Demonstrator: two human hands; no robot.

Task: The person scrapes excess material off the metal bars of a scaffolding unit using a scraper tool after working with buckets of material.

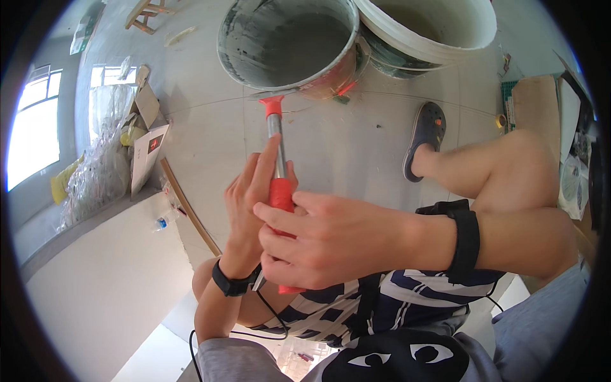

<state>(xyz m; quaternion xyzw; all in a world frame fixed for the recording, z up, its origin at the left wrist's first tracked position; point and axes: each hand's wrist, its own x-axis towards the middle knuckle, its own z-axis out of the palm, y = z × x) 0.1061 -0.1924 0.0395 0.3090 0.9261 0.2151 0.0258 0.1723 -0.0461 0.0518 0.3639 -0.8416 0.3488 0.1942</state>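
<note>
Both hands are on a scraper [281, 191] with a red grip, a metal shaft and a red head, pointing away from me. My left hand [248, 200] is around the shaft and upper grip from the left side, one finger laid along the shaft. My right hand [310, 238] closes over the red grip nearer my body. The flat blade [274, 94] lies by the near rim of a bucket [291, 90] smeared with grey material; whether it touches the rim I cannot tell. A metal piece shows between my left wrist and right hand; what it belongs to is unclear.
Against the first bucket stands a white-rimmed bucket [429, 57] with murky contents. Plastic bags [100, 162] and cardboard [148, 102] lie at left, near a wooden strip [191, 207]. At right are a tape roll [500, 121], a cardboard sheet [534, 102] and my shoe [429, 124]. A wooden stool [145, 14] stands far left.
</note>
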